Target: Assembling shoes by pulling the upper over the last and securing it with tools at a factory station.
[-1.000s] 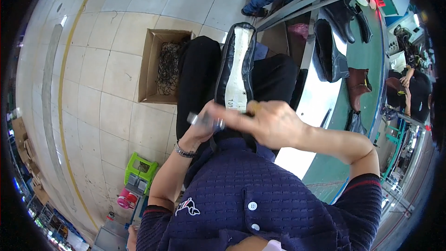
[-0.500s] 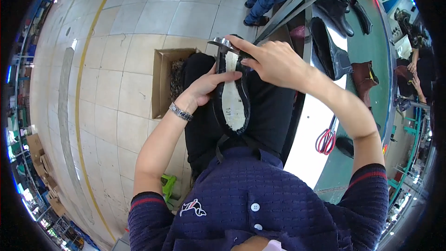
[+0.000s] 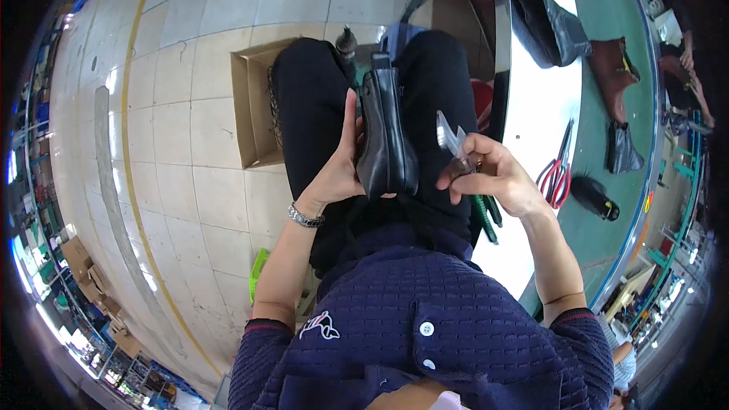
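A black leather boot is held over my lap, its upper facing me. My left hand grips it along the left side, thumb up against the leather and the other fingers hidden behind it. To the right of the boot, apart from it, my right hand holds a pair of pliers. Their silver metal head points up and away, and the green handles stick out below my fingers.
An open cardboard box stands left of my knees. A dark metal post rises between them. On the bench at right lie red-handled scissors, a black boot, a brown boot and a small black piece.
The boot has turned over from its pale underside to its leather upper. My right hand has moved off the boot, toward me and right, with the pliers. The view has shifted.
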`<state>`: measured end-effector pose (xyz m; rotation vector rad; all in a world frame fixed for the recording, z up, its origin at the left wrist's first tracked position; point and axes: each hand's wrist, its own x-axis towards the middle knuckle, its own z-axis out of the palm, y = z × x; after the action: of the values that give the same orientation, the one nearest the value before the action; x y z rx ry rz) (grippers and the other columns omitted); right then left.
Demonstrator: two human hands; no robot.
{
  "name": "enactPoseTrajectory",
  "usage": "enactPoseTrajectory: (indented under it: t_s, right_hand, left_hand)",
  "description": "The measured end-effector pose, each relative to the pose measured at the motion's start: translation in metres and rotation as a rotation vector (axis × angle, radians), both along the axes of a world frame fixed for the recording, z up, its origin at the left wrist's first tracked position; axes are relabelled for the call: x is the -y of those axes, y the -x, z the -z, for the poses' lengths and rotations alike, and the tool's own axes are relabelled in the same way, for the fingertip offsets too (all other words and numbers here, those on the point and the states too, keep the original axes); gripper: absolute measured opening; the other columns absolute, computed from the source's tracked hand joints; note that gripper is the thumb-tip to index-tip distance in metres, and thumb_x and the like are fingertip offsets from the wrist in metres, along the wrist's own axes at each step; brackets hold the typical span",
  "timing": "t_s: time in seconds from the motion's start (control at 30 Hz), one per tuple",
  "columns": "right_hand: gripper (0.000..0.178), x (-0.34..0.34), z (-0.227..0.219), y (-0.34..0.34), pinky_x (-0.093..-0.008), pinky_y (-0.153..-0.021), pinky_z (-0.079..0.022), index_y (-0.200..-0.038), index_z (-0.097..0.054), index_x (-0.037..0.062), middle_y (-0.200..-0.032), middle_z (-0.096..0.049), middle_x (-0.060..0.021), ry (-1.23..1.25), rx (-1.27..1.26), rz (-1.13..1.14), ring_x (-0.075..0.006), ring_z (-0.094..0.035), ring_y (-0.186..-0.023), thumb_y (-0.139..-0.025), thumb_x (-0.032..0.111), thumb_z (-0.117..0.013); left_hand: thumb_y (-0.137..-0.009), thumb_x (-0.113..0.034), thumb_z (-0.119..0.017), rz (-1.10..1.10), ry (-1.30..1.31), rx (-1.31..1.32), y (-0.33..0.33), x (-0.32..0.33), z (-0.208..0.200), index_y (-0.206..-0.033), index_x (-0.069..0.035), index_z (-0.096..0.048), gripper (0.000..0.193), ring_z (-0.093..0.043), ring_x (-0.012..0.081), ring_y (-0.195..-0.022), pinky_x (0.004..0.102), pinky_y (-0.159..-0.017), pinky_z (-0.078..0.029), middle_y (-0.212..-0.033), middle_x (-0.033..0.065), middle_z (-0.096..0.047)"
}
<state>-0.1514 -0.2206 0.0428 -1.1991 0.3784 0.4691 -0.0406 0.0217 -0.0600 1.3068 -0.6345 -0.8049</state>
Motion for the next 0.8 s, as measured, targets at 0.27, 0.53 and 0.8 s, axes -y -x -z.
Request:
enactPoseTrajectory:
  t_s: [0.27, 0.53, 0.8]
  right_hand:
    - [0.047, -0.022, 0.009, 0.003, -0.0227, -0.055, -0.045, -0.093, -0.067, -0.0016, -0.063, -0.06, -0.0027, 0.048, -0.09, -0.229, -0.0097, -0.058, -0.056, -0.098, 0.043, -0.054]
    - [0.058, -0.023, -0.002, -0.007, -0.0236, -0.049, -0.044, -0.07, -0.064, 0.0054, -0.05, -0.054, 0.0003, 0.192, -0.114, -0.581, -0.0095, -0.055, -0.045, -0.097, 0.054, -0.047]
    - [0.059, -0.026, -0.024, -0.025, -0.0328, -0.037, -0.037, -0.059, -0.061, 0.0008, -0.048, -0.055, -0.0114, 0.638, 0.228, -0.902, -0.0236, -0.053, -0.037, -0.1, 0.042, -0.048]
  left_hand:
    - [-0.072, -0.053, -0.08, 0.029, 0.123, -0.373, -0.014, -0.015, 0.0, -0.153, -0.012, -0.015, 0.111, -0.039, 0.0204, -0.129, 0.0343, -0.11, -0.028, -0.141, 0.009, -0.04]
    - [-0.085, -0.053, -0.069, -0.32, -0.065, -0.366, 0.02, 0.024, -0.043, -0.117, -0.009, -0.046, 0.058, -0.044, 0.0076, -0.083, 0.0212, -0.075, -0.039, -0.092, -0.0025, -0.046]
    - [-0.086, -0.047, -0.07, -0.372, -0.059, -0.297, 0.03, 0.024, -0.043, -0.113, -0.008, -0.048, 0.052, -0.046, 0.0067, -0.08, 0.0205, -0.071, -0.041, -0.091, -0.002, -0.048]
